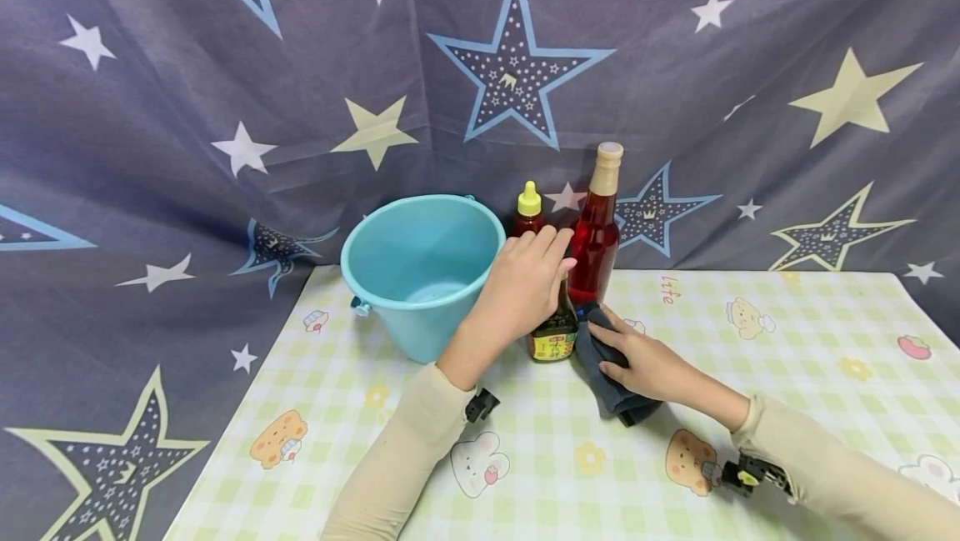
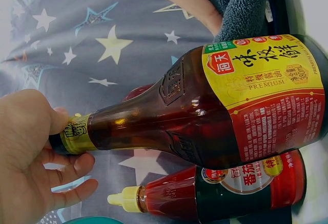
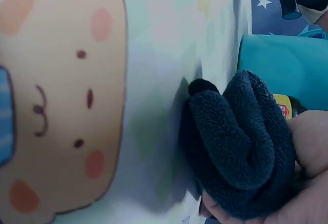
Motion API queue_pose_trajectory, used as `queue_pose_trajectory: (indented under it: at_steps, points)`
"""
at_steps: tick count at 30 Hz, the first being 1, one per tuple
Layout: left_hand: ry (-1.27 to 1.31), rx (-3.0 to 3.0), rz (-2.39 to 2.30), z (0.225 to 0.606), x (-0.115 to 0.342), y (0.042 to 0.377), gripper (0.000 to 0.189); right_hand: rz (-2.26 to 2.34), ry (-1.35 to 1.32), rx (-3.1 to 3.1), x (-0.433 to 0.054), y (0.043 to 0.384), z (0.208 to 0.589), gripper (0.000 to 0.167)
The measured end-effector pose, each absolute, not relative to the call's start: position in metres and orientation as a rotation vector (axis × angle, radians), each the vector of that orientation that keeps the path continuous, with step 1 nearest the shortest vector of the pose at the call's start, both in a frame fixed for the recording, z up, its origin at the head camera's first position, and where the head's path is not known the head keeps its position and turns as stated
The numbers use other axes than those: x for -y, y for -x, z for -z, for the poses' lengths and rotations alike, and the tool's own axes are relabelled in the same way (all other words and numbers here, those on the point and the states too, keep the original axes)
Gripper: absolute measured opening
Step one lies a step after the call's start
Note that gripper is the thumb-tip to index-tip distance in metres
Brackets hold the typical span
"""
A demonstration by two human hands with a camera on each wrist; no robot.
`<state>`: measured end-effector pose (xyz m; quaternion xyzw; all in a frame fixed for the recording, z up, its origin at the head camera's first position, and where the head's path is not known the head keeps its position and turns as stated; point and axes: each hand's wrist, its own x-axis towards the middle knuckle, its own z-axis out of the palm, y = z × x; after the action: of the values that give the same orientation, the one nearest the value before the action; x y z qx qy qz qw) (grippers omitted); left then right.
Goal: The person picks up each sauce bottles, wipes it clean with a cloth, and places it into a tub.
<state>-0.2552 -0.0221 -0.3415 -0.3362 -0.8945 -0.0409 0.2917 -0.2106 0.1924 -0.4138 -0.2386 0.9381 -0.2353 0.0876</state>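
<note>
My left hand (image 1: 521,287) pinches the cap at the top of a soy sauce bottle (image 1: 553,337) between thumb and forefinger, the other fingers loose. The brown bottle stands upright, its yellow and red label (image 2: 266,96) large in the left wrist view. Just right of it, my right hand (image 1: 647,362) grips a folded dark blue-grey towel (image 1: 611,374) low over the table. In the right wrist view the towel (image 3: 236,147) shows thick fuzzy folds, with a small black rounded end (image 3: 202,86) poking out; the rest of that piece is hidden.
A light-blue bucket (image 1: 423,308) stands left of the bottles. Behind the soy sauce are a ketchup squeeze bottle (image 1: 529,222) with a yellow nozzle and a tall red bottle (image 1: 596,249). The checked tablecloth (image 1: 795,408) reaches back to a star-patterned curtain (image 1: 675,91).
</note>
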Motion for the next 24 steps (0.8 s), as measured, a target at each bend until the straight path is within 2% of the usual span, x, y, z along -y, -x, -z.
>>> queue_pose_trajectory:
  at_steps: [24]
  points:
    - [0.901, 2.385, 0.126, 0.3418, 0.0226, 0.2566, 0.039, 0.65, 0.637, -2.713, -0.1941, 0.2133, 0.4056, 0.06]
